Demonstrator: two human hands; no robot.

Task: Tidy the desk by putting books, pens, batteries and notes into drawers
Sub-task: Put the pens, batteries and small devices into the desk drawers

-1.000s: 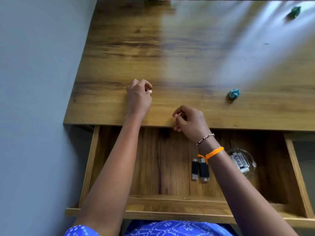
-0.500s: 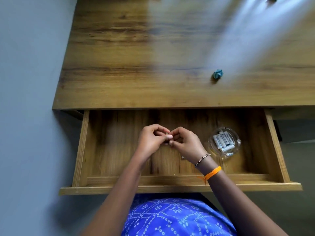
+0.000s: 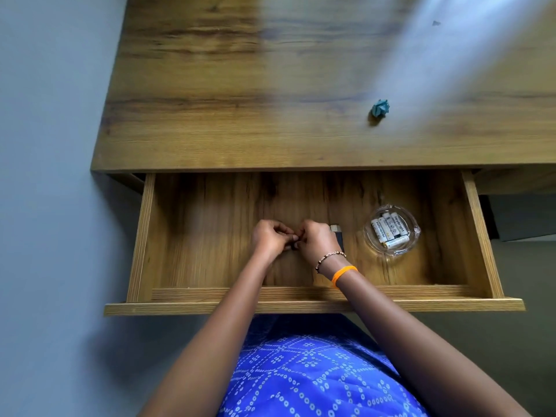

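Batteries (image 3: 390, 230) in a glass dish (image 3: 413, 236), right part of the open drawer (image 3: 210, 236), near my right hand (image 3: 316, 240). My left hand (image 3: 269, 237) meets it fingertip to fingertip, both curled; whether they pinch anything, I cannot tell. A dark stick (image 3: 338, 234) lies just beside my right hand. Crumpled note (image 3: 380, 108) on the desk (image 3: 240, 100), well apart.

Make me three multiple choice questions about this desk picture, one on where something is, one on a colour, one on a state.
1. Where is the glass dish of batteries?
A. On the desktop
B. In the drawer's right part
C. On the floor

2. What colour is the crumpled paper on the desk?
A. Teal
B. Red
C. Yellow

3. What state is the drawer in?
A. Shut
B. Removed
C. Pulled open

Answers: 1 B, it sits on the drawer floor at right. 2 A, blue-green wad. 3 C, its inside shows, both hands within.
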